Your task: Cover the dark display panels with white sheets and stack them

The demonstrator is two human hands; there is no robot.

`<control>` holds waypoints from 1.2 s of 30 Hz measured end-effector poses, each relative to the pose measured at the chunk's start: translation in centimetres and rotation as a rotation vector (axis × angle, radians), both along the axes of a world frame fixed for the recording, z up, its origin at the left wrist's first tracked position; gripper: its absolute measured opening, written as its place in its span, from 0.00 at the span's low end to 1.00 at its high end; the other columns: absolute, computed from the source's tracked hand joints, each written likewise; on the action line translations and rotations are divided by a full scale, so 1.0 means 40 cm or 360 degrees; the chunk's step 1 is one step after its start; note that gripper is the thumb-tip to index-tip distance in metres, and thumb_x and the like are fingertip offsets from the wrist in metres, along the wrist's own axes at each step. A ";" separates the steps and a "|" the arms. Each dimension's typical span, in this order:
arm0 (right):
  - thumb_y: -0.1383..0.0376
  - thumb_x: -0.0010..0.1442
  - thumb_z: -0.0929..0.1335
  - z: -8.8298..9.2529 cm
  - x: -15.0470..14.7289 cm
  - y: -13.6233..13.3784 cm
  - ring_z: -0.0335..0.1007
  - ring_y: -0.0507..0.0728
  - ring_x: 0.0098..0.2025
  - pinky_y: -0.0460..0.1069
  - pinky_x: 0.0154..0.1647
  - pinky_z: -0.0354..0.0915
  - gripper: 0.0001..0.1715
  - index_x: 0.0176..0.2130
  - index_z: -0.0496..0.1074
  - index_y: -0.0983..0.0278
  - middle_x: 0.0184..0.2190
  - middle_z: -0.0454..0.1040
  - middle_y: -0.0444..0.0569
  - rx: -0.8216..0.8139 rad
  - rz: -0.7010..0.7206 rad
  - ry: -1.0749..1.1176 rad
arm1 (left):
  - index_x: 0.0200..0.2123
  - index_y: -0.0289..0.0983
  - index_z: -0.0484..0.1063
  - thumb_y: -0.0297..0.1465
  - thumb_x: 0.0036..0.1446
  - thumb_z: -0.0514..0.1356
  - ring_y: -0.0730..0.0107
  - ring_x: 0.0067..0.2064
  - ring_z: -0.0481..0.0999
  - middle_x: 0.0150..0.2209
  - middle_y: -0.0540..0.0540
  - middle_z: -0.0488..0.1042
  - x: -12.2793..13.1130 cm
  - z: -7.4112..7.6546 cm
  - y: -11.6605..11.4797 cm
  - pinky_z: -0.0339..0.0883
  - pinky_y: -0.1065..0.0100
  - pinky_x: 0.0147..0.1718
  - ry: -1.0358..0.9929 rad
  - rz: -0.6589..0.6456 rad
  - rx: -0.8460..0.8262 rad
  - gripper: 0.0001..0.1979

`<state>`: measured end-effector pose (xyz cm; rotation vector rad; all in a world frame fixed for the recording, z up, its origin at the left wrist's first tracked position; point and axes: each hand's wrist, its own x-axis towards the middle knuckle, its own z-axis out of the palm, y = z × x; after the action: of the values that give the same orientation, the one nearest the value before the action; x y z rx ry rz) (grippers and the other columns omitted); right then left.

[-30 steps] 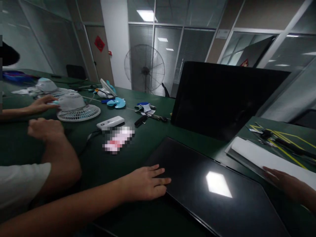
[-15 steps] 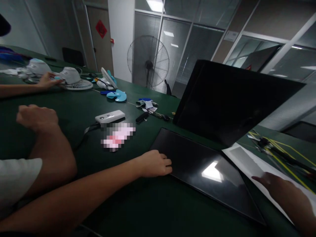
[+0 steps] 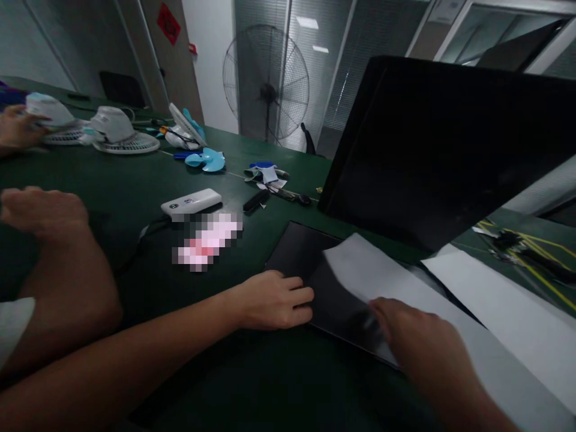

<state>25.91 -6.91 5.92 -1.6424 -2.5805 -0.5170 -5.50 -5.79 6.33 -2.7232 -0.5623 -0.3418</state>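
A flat black screen panel (image 3: 299,255) lies glossy side up on the table. At its near left edge my left hand (image 3: 274,300) is closed, fingers curled with their tips on the panel. My right hand (image 3: 418,336) is shut on a white sheet (image 3: 382,270), pinching its near left edge between thumb and fingers. This sheet spreads over the right part of the panel, its far left corner slightly raised. Another white sheet (image 3: 508,318) lies to the right, beyond the first. Motion blurs the right fingertips a little.
A large dark monitor (image 3: 441,150) stands behind the panel. Left are a white handheld device (image 3: 191,203), a blurred-out pink item (image 3: 209,240) and a co-worker's bent arm (image 3: 67,264). Fan parts (image 3: 119,135) and another person's hand (image 3: 18,129) are farther back.
My right hand has moved left with a white sheet, which now covers much of the panel. My left hand stays at the panel's edge. The other person's far hand has shifted left.
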 end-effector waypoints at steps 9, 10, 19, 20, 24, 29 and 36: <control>0.51 0.67 0.66 -0.063 -0.124 -0.057 0.74 0.65 0.53 0.60 0.51 0.73 0.26 0.55 0.76 0.65 0.54 0.77 0.58 0.0075 0.0616 0.0318 | 0.50 0.40 0.76 0.33 0.63 0.64 0.56 0.50 0.79 0.57 0.41 0.75 0.014 -0.010 0.013 0.73 0.56 0.49 0.0016 0.0096 -0.0053 0.12; 0.48 0.66 0.66 -0.056 -0.124 -0.063 0.73 0.66 0.54 0.61 0.52 0.72 0.30 0.56 0.76 0.65 0.55 0.76 0.57 0.0006 0.0617 0.0369 | 0.50 0.40 0.76 0.35 0.62 0.65 0.56 0.50 0.79 0.57 0.40 0.75 0.014 -0.011 0.014 0.75 0.56 0.46 0.0077 0.0156 -0.0138 0.14; 0.50 0.73 0.54 -0.020 0.114 0.120 0.74 0.65 0.52 0.61 0.53 0.67 0.33 0.51 0.80 0.63 0.49 0.79 0.56 0.0059 -0.0105 0.0504 | 0.55 0.38 0.73 0.39 0.58 0.69 0.49 0.56 0.77 0.57 0.39 0.76 0.017 0.002 0.002 0.79 0.57 0.40 0.0216 0.0506 -0.0426 0.24; 0.49 0.72 0.53 -0.024 0.162 0.147 0.75 0.67 0.50 0.61 0.51 0.67 0.35 0.50 0.80 0.63 0.48 0.79 0.58 0.0043 -0.0352 0.0461 | 0.55 0.38 0.74 0.38 0.58 0.69 0.49 0.56 0.77 0.57 0.39 0.76 0.018 0.003 0.001 0.79 0.57 0.40 0.0228 0.0523 -0.0443 0.23; 0.45 0.69 0.53 -0.037 0.306 0.194 0.75 0.72 0.47 0.61 0.44 0.67 0.39 0.47 0.80 0.66 0.44 0.78 0.65 -0.0179 -0.1156 0.0320 | 0.56 0.38 0.74 0.37 0.59 0.68 0.48 0.57 0.76 0.58 0.38 0.75 0.018 0.005 -0.002 0.79 0.57 0.40 0.0243 0.0539 -0.0478 0.22; 0.43 0.66 0.56 -0.050 0.349 0.193 0.74 0.73 0.47 0.62 0.43 0.67 0.39 0.49 0.78 0.69 0.45 0.77 0.69 -0.0258 -0.1372 0.0380 | 0.57 0.40 0.73 0.37 0.60 0.67 0.48 0.58 0.76 0.59 0.39 0.75 0.012 0.008 -0.002 0.78 0.54 0.44 0.0261 0.0548 -0.0522 0.22; 0.44 0.67 0.57 -0.076 0.394 0.223 0.73 0.70 0.49 0.60 0.46 0.65 0.37 0.51 0.79 0.66 0.50 0.75 0.67 -0.0265 -0.1375 0.0501 | 0.56 0.38 0.73 0.37 0.62 0.65 0.49 0.57 0.77 0.59 0.39 0.75 0.015 0.012 -0.004 0.78 0.54 0.43 0.0316 0.0587 -0.0543 0.20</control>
<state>41.68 2.02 2.89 -2.6043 -1.6395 -0.0305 -4.88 -5.97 6.82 -2.8367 -1.1284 0.1289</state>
